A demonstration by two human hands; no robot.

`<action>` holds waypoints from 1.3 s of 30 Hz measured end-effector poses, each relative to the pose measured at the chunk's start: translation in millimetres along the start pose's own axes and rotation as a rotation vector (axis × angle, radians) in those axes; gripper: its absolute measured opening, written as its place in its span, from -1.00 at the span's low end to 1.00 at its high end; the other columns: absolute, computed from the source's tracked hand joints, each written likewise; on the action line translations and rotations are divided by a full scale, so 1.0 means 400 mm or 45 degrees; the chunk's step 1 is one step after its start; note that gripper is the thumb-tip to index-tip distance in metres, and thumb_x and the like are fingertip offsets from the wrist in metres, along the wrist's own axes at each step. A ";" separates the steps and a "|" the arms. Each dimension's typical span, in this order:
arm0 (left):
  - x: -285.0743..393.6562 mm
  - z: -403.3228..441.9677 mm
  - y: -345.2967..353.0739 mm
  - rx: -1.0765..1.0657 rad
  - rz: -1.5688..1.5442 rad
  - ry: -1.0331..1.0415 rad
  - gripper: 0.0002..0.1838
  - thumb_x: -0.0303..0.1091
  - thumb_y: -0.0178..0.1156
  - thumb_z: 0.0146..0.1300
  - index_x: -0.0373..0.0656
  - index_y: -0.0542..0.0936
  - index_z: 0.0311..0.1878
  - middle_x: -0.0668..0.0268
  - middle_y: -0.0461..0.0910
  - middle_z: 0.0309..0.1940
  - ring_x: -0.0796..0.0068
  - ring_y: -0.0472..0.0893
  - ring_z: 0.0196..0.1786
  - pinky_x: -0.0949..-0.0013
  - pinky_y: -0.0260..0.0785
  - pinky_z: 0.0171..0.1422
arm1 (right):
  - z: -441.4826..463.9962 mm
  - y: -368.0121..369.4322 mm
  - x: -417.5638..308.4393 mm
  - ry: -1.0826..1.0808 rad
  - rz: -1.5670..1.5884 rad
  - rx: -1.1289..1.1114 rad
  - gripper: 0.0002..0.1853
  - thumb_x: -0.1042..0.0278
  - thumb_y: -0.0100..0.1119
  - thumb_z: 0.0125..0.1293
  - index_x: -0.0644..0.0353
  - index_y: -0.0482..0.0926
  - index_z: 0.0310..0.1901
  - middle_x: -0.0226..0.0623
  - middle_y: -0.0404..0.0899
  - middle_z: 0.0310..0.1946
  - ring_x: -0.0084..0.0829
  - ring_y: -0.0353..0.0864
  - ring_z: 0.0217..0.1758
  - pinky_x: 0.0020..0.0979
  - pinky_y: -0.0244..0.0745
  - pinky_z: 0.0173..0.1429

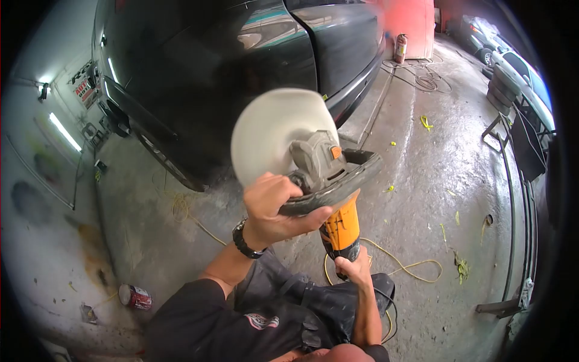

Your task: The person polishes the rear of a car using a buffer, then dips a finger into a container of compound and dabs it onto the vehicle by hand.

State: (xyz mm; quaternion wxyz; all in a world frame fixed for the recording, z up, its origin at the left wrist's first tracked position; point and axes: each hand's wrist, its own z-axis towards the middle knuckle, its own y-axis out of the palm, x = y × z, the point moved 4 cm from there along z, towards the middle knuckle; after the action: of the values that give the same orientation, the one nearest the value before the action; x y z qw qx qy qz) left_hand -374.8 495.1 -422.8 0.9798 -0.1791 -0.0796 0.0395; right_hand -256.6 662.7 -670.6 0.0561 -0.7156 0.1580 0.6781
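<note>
An orange and black polisher (pixel 344 224) with a grey metal head is held up in front of the dark car (pixel 199 78). Its round whitish pad (pixel 268 136) looks blurred and faces the bodywork; whether the two touch, I cannot tell. Fingers of my left hand (pixel 268 208), with a watch on the wrist, are wrapped round the black loop handle (pixel 356 175) near the head. Lower down, my right hand (pixel 356 265) grips the black rear end of the polisher's body.
A yellow cord (pixel 416 263) loops over the concrete floor beside my legs. Scraps of yellow-green tape (pixel 461 268) lie to the right, near a metal stand (pixel 509 211). A can (pixel 136 297) is at the left wall, and a fire extinguisher (pixel 400 48) and hose (pixel 428 78) are farther back.
</note>
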 end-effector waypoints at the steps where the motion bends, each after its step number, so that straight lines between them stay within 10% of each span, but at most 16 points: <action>1: 0.007 0.031 0.007 0.000 0.017 0.031 -0.48 0.00 0.58 -0.04 -0.11 0.44 -0.59 0.36 0.40 -0.71 0.37 0.33 -0.68 0.35 0.16 -0.53 | 0.013 0.004 -0.006 0.000 0.054 -0.010 -0.64 0.29 0.36 0.00 0.36 0.62 -0.20 -0.41 0.59 -0.45 -0.61 0.50 -0.47 -0.46 0.44 -0.38; 11: 0.028 0.252 0.050 0.091 -0.010 0.184 -0.53 -0.16 0.66 -0.13 -0.15 0.48 -0.57 0.35 0.46 -0.70 0.49 0.41 -0.66 0.43 0.22 -0.54 | 0.106 0.031 -0.161 -0.284 0.374 -0.086 -0.60 0.04 0.37 0.10 0.27 0.52 -0.44 -0.40 0.46 -0.68 -0.56 0.43 -0.69 -0.48 0.28 -0.59; 16: 0.038 0.208 -0.032 0.156 0.114 0.282 -0.49 -0.03 0.62 -0.08 -0.12 0.46 -0.59 0.38 0.39 -0.71 0.43 0.34 -0.69 0.38 0.18 -0.55 | 0.092 0.048 -0.167 -0.210 0.318 -0.099 -0.73 0.27 0.39 0.04 0.27 0.53 -0.37 -0.49 0.43 -0.66 -0.63 0.34 -0.70 -0.47 0.23 -0.64; 21: -0.012 0.047 -0.115 0.092 0.054 0.250 -0.44 0.11 0.60 -0.06 -0.03 0.42 -0.59 0.45 0.36 -0.73 0.45 0.32 -0.72 0.36 0.12 -0.55 | 0.049 0.084 -0.061 -0.172 0.073 -0.112 -0.52 0.31 0.50 -0.01 0.38 0.65 -0.05 -0.29 0.73 -0.16 -0.50 0.67 -0.10 -0.37 0.56 0.04; 39: -0.352 -0.240 -0.426 0.898 -0.475 -0.054 -0.26 0.47 0.03 0.28 -0.10 0.24 -0.53 0.42 0.21 -0.66 0.51 0.15 -0.62 0.35 -0.01 -0.45 | 0.008 0.442 -0.170 -0.328 -0.612 0.105 -0.26 0.10 0.69 -0.08 0.43 0.57 0.05 -0.03 0.76 -0.18 -0.31 0.78 -0.09 -0.32 0.62 0.00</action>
State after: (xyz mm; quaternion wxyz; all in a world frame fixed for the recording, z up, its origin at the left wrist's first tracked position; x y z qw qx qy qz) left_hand -488.6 288.2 -470.6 0.9697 0.1867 -0.1124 -0.1104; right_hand -315.2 506.8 -580.0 0.2642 -0.6376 0.0025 0.7236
